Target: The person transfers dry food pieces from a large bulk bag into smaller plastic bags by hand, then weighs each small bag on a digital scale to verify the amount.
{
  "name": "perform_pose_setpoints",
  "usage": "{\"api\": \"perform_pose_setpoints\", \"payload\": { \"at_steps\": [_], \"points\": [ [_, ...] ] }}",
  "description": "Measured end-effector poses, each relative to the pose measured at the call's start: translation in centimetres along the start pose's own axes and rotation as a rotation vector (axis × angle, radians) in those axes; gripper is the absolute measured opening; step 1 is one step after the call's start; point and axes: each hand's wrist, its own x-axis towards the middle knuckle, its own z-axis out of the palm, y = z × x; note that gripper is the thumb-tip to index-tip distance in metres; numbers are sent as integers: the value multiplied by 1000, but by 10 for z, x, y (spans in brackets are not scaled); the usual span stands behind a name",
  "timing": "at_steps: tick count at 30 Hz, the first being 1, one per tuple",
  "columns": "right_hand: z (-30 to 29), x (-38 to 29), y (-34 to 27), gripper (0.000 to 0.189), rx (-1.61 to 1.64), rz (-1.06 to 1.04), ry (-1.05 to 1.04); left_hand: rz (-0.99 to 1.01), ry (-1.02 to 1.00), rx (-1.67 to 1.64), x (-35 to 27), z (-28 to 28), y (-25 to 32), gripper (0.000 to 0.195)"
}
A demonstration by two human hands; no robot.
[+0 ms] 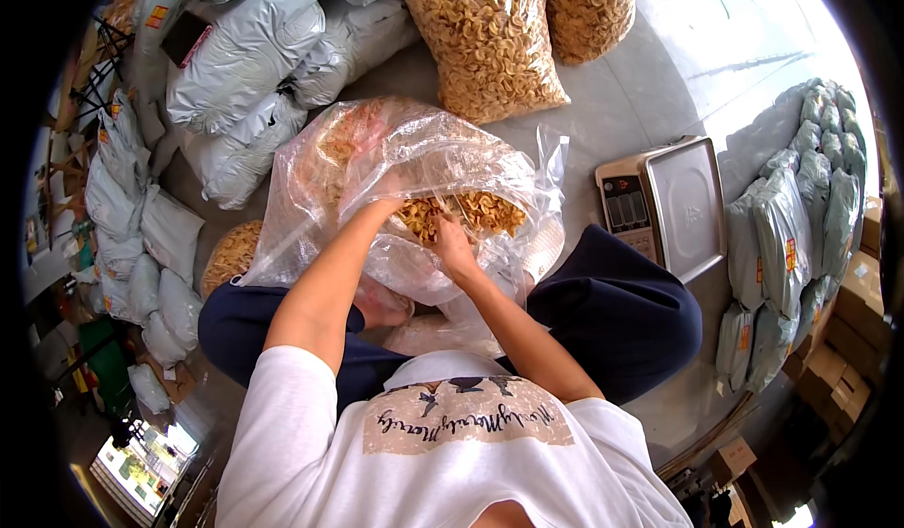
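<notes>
A large clear plastic bag (452, 154) lies between my legs, with its mouth spread towards me. Curled yellow-brown dried pieces (498, 214) show in the opening. My left hand (392, 193) is at the left side of the mouth, partly behind the plastic; its fingers are hidden. At the middle of the opening, my right hand (452, 240) touches the curled pieces with its fingers bent; whether it grips any cannot be told. More of the same pieces show dimly through the film at the bag's left side.
Full clear bags of curled pieces (487, 41) stand ahead. A bench scale (685, 207) with a metal pan is on the floor to the right. Grey plastic parcels (240, 55) are heaped at the left, and more parcels (784, 231) stand at the far right beside cardboard boxes (858, 281).
</notes>
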Motion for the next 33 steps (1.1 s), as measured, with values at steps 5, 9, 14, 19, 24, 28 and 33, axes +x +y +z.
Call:
{"api": "perform_pose_setpoints", "payload": {
  "at_steps": [5, 9, 14, 19, 24, 28, 33],
  "points": [
    [48, -17, 63, 61, -331, 606, -87, -182, -6, -275, 19, 20, -12, 36],
    [34, -12, 66, 70, -148, 412, 164, -131, -51, -344, 28, 30, -28, 39],
    [25, 1, 57, 74, -288, 472, -212, 179, -34, -190, 11, 32, -36, 58],
    [16, 10, 30, 97, -141, 620, -249, 108, -157, 163, -22, 28, -22, 86],
    [23, 7, 32, 85, 292, 843, -172, -154, -345, 18, -31, 41, -12, 75],
    [29, 2, 39, 66, 898, 919, -88, -28, -252, 16, -47, 56, -3, 58],
    [1, -2, -24, 47, 1215, 1010, 44, -221, -257, -357, -67, 46, 18, 49]
  ]
}}
